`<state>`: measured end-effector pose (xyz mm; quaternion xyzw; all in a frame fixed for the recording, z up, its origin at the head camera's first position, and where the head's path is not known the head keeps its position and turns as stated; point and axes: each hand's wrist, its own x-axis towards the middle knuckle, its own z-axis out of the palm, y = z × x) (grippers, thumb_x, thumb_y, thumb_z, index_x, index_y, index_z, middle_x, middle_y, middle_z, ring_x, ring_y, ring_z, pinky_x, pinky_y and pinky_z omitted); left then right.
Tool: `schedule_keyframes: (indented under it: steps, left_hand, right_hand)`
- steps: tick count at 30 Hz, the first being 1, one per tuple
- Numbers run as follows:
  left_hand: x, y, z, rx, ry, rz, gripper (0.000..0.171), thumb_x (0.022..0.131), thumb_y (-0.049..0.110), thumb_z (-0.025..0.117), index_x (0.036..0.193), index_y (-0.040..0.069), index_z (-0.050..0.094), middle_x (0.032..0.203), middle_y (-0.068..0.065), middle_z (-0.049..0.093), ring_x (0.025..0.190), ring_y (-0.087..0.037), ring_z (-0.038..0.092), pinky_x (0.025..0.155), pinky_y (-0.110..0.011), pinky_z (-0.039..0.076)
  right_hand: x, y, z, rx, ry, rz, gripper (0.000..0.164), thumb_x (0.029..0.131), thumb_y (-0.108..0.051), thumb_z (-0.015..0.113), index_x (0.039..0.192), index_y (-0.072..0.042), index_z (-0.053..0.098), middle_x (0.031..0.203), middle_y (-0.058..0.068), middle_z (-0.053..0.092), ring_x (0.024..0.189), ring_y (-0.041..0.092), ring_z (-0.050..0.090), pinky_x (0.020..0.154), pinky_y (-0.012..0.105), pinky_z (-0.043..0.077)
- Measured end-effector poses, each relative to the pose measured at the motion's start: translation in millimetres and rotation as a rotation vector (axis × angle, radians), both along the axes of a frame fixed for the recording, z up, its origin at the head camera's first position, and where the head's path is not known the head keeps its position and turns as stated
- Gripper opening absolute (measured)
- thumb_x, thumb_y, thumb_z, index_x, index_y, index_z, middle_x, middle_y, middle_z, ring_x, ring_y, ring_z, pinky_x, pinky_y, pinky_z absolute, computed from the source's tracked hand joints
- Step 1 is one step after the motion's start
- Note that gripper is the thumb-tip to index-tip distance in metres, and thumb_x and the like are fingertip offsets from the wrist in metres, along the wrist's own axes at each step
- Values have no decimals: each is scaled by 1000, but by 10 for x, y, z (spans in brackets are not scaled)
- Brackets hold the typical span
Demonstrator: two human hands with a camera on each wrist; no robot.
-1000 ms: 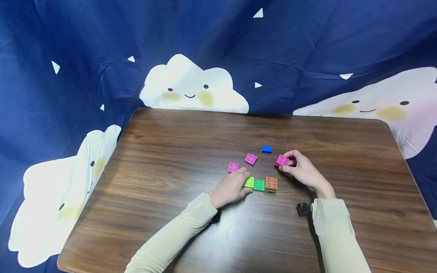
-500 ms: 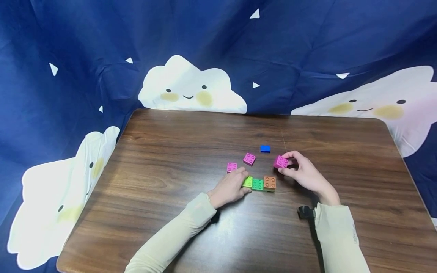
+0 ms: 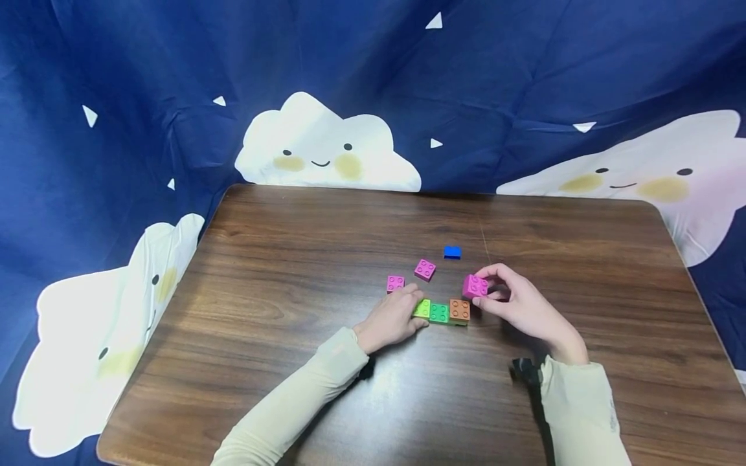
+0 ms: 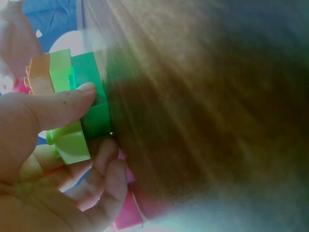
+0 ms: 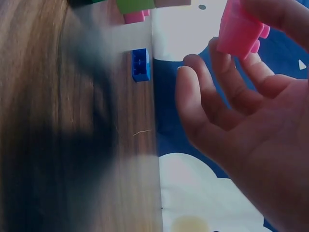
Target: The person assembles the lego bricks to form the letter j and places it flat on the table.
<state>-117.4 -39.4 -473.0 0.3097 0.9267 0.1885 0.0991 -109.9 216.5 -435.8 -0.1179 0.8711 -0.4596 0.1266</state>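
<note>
On the table, my left hand (image 3: 389,320) grips a small stack of toy building bricks, its thumb on one side. The stack has a dark green base (image 4: 97,118), a lime brick (image 4: 72,145) at the near end, and a second lime brick (image 4: 60,67) under an orange brick (image 3: 459,310). My right hand (image 3: 527,307) pinches a pink brick (image 3: 474,286) between thumb and fingers. In the right wrist view that brick is raised off the table, studs facing up. It hangs just beyond the orange brick, to its right.
Two more pink bricks lie on the table: one pink brick (image 3: 395,283) by my left fingertips, another pink brick (image 3: 425,270) farther back. A blue brick (image 3: 452,252) lies behind them, hollow side showing in the right wrist view. A blue cloud-print curtain (image 3: 466,77) hangs behind the wooden table (image 3: 280,272).
My right hand has brought the pink brick slightly nearer to me and left, closer to the orange brick. The left hand holds the stack in the same spot.
</note>
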Motion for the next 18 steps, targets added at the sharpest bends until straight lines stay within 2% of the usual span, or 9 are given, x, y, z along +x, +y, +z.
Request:
schedule_keyframes:
  steps: [12, 18]
  left_hand:
    - [-9, -1, -2, -10, 4, -3, 38, 84, 29, 74, 113, 6, 64, 93, 2, 54, 76, -7, 46, 64, -16, 41]
    - [-8, -3, -8, -5, 1, -4, 39, 84, 29, 73, 114, 6, 64, 94, 2, 54, 77, -7, 47, 64, -16, 42]
  right_hand:
    - [78, -85, 25, 8, 38, 86, 40, 88, -21, 71, 122, -12, 54, 117, 8, 63, 101, 20, 59, 90, 35, 52]
    - [84, -102, -1, 27, 40, 95, 38, 88, -22, 71, 122, -13, 55, 118, 5, 63, 103, 20, 58, 91, 33, 51]
